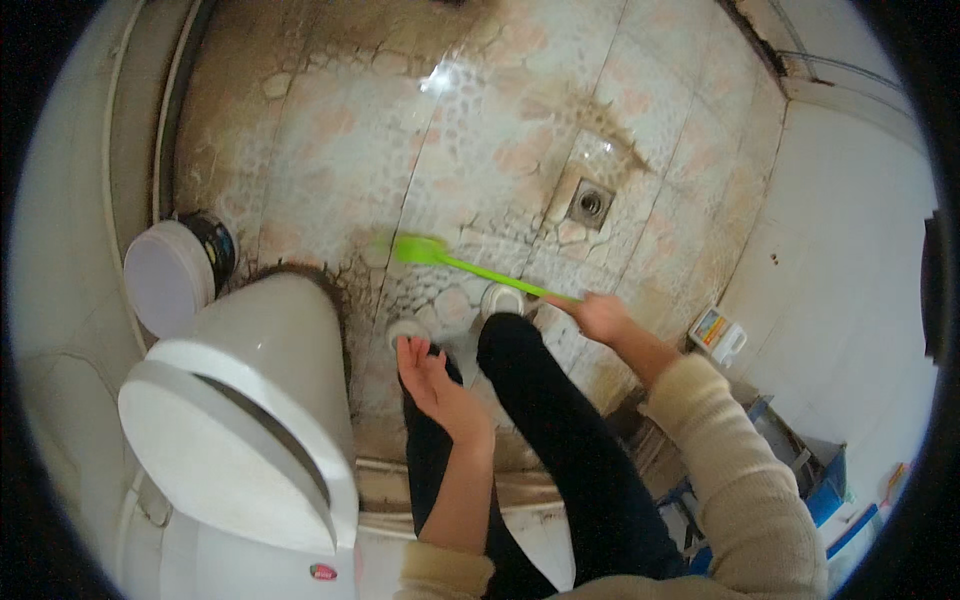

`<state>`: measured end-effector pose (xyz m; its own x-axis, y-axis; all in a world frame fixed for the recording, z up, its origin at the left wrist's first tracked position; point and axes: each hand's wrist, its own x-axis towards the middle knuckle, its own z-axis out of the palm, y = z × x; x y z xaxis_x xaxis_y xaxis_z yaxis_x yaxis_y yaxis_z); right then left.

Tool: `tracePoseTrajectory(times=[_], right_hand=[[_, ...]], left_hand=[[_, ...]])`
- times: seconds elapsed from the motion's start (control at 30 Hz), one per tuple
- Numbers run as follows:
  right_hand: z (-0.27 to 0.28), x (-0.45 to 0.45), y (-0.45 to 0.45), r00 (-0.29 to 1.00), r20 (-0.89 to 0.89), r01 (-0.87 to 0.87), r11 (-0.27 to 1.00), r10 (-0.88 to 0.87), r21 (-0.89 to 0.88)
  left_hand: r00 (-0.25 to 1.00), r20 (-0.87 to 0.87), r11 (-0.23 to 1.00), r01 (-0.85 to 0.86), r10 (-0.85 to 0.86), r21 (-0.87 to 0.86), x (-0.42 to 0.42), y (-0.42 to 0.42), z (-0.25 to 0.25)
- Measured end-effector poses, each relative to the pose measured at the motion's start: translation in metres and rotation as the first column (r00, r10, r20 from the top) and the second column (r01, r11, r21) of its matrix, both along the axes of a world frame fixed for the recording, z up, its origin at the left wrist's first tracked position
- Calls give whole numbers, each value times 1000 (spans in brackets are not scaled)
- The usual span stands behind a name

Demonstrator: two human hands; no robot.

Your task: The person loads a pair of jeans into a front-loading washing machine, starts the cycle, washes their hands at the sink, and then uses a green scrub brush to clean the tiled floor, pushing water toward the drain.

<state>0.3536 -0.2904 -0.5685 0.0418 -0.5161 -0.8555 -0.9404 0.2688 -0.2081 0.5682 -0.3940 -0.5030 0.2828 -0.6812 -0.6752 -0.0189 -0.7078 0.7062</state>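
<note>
My right hand [602, 316] is closed around the end of the handle of a bright green long-handled scrub brush [510, 280]. The brush's head, blurred, is at the tiled floor [337, 165], in front of my shoes. My left hand [429, 379] is held above my left leg, fingers apart, with nothing in it. Between the brush head and the right-hand wall, a square metal floor drain [590, 202] is set in the tiles. Brown dirt stains parts of the floor, mostly at the far left and around the drain.
A white toilet [225, 450] with its lid down stands at the left, beside a white bucket [171, 277]. A white plastic bottle [718, 335] with a label is by the right wall. Blue-edged items [825, 487] lie at the lower right. A raised ledge [382, 487] runs behind my feet.
</note>
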Motion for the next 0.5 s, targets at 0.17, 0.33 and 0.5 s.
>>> tracePoseTrajectory(times=[0.17, 0.33, 0.5], right_hand=[[76, -105, 122, 980, -191, 66, 998, -62, 13], [67, -43, 72, 996, 48, 72, 997, -72, -1], [-1, 34, 1, 991, 134, 7, 992, 10, -125]], left_hand=[[994, -23, 994, 111, -111, -3, -3, 15, -5], [999, -48, 995, -3, 8, 101, -7, 8, -18], [999, -35, 999, -1, 3, 52, -16, -5, -12]])
